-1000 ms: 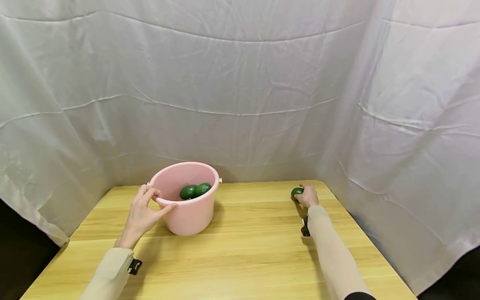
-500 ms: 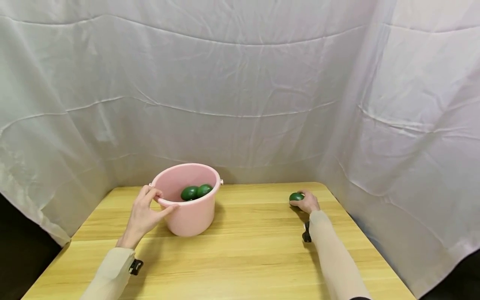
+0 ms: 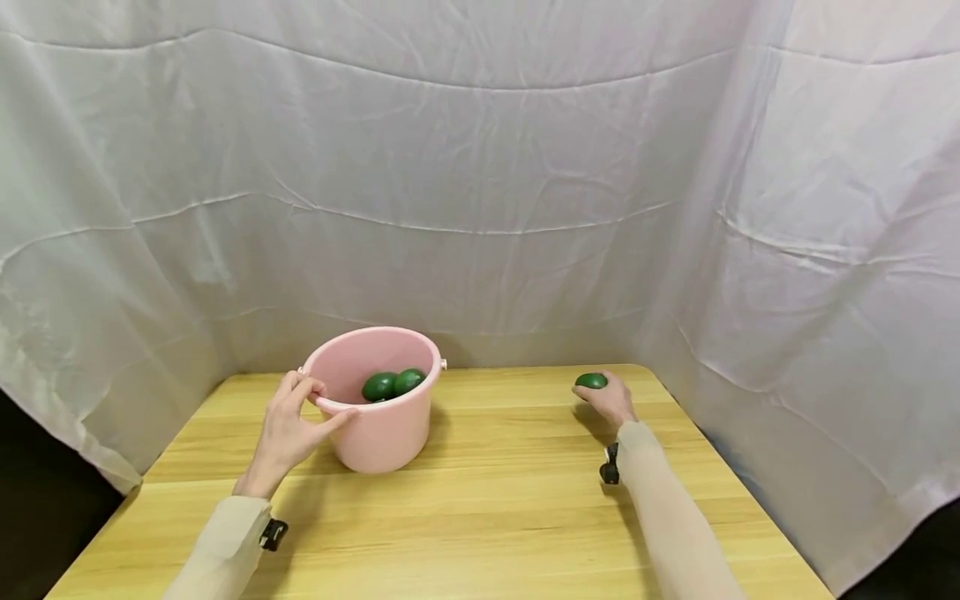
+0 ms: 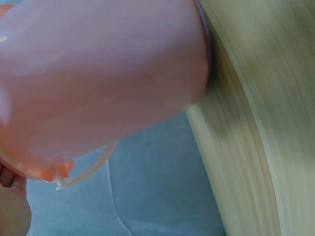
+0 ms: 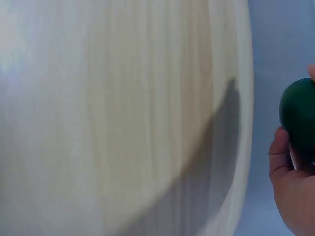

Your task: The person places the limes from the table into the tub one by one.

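Observation:
A pink bucket (image 3: 382, 437) stands on the left part of the wooden table, tilted a little in the head view. My left hand (image 3: 283, 425) grips its near left rim, fingers hooked over the edge and thumb along the outer wall. Inside lie two glossy dark green avocados (image 3: 379, 386), side by side. Over the far right of the table, my right hand (image 3: 613, 400) holds another avocado (image 3: 592, 381) between thumb and fingers. In the right wrist view this avocado (image 5: 299, 115) shows at the right edge, partly cut off, with the hand's shadow on the wood.
The light wooden table (image 3: 495, 517) has a rounded far right corner. Grey-white cloth (image 3: 480, 275) hangs behind it and along both sides. The bucket's pale handle (image 4: 91, 169) hangs down on its far side in the left wrist view.
My right hand has closed round the avocado, drawn it slightly left and raised it off the table. The left hand keeps its grip on the bucket, which stays put.

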`<state>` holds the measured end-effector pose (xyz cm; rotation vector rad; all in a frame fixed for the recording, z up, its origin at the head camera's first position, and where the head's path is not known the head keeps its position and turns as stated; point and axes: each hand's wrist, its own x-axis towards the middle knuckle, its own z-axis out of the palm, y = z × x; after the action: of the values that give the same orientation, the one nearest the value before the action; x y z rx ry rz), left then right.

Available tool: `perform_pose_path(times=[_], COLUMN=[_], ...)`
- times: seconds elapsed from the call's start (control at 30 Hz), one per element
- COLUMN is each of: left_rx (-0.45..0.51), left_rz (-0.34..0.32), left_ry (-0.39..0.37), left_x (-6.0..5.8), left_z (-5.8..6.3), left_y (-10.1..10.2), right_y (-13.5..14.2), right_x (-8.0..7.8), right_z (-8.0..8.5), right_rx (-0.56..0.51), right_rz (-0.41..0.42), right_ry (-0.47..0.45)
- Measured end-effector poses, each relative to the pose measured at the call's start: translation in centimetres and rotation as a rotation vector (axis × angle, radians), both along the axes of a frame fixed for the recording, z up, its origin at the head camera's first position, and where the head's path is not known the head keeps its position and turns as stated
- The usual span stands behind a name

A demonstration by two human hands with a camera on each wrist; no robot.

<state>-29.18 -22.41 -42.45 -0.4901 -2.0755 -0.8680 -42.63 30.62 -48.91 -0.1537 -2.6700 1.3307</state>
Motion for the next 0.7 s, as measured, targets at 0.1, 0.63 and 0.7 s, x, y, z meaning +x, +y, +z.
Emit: perform_pose_path(times=[0.1,0.63,0.7], left_rx=[0.002,-0.008,-0.011], left_rz=[0.000,-0.008,-0.010], left_ry=[-0.011,0.004,0.005], left_x=[0.1,-0.2,-0.3], left_z=[0.0,-0.2,-0.2], left_y=[0.1,0.2,0.2], right_y=[-0.7,-4.2,-4.7], right_x=[0.1,-0.4,-0.4], right_z=[0.5,3.0,3.5], right_rx=[-0.025,-0.284,-0.303], right_rz=[0.028,0.138,0.162], right_ry=[0.009,0.095,0.092])
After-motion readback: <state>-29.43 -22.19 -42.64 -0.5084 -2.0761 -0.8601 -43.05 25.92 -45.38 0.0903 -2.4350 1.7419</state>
